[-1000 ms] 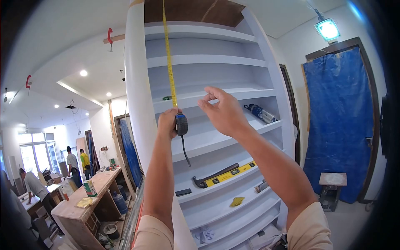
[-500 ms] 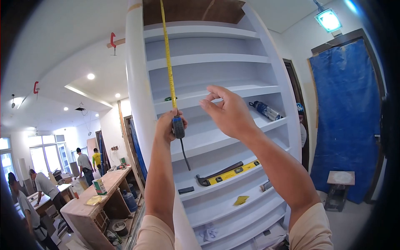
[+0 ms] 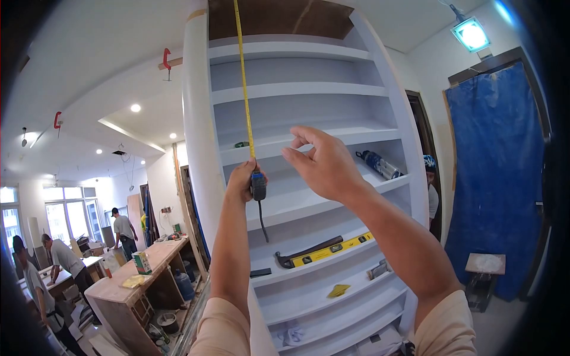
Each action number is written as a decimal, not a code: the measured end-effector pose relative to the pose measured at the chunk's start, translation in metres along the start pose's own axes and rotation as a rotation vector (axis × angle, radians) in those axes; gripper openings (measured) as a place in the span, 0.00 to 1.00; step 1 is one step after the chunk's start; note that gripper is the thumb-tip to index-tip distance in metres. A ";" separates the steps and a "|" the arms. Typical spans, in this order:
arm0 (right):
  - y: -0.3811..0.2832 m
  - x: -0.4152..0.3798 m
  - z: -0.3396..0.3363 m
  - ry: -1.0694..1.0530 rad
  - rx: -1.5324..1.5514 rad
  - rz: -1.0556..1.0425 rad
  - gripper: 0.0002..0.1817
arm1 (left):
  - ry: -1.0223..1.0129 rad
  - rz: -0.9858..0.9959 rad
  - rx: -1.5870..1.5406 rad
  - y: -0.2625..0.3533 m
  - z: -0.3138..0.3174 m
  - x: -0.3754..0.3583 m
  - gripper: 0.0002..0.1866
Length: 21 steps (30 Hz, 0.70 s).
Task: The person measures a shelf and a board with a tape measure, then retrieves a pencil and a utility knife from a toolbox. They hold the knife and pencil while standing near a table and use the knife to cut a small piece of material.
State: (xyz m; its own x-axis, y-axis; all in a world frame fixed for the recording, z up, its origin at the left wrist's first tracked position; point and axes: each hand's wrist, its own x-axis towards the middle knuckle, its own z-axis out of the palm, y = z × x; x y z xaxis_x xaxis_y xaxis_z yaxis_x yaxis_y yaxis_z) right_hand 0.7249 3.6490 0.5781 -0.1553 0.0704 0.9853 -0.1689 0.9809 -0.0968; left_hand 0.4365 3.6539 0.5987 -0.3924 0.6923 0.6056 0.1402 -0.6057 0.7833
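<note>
My left hand [image 3: 242, 179] is wrapped round a tape measure [image 3: 258, 186] with a dark and blue case and a hanging black strap. Its yellow blade [image 3: 244, 89] runs up past the shelf fronts and out of the top of the view. To the right, my right hand [image 3: 323, 163] is raised in front of the white shelving [image 3: 309, 92], fingers bent, a gap between thumb and forefinger, with nothing in it. A small green item [image 3: 241, 144] lies on the shelf behind the blade. Lower down, a claw hammer [image 3: 309, 251] lies against a yellow spirit level [image 3: 332, 250].
A bottle [image 3: 380, 164] lies tilted on a shelf at right. Lower shelves hold a yellow item [image 3: 338, 291] and a crumpled cloth [image 3: 293, 336]. Left stands a wooden counter [image 3: 119, 288] with a carton [image 3: 141, 263]. Several people work beyond. A stool [image 3: 485, 264] stands by the blue-covered door [image 3: 496, 166].
The view has shifted slightly, so the shelves sit a little lower. My left hand still grips the tape measure, and my right hand keeps nearly the same pose.
</note>
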 end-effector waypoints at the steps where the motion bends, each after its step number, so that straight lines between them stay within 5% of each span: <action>1: 0.000 0.000 -0.003 -0.011 0.001 0.002 0.26 | 0.003 -0.001 0.010 -0.002 -0.002 0.005 0.17; 21: 0.022 -0.006 0.006 -0.065 -0.034 0.089 0.24 | 0.023 -0.017 -0.191 -0.030 -0.053 0.041 0.16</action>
State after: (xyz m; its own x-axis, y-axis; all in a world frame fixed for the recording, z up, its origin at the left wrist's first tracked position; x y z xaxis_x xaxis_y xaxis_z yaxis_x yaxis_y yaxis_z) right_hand 0.7161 3.6695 0.5695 -0.2311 0.1466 0.9618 -0.1192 0.9769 -0.1775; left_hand 0.3688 3.6793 0.5928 -0.4139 0.6955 0.5873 -0.0406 -0.6587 0.7513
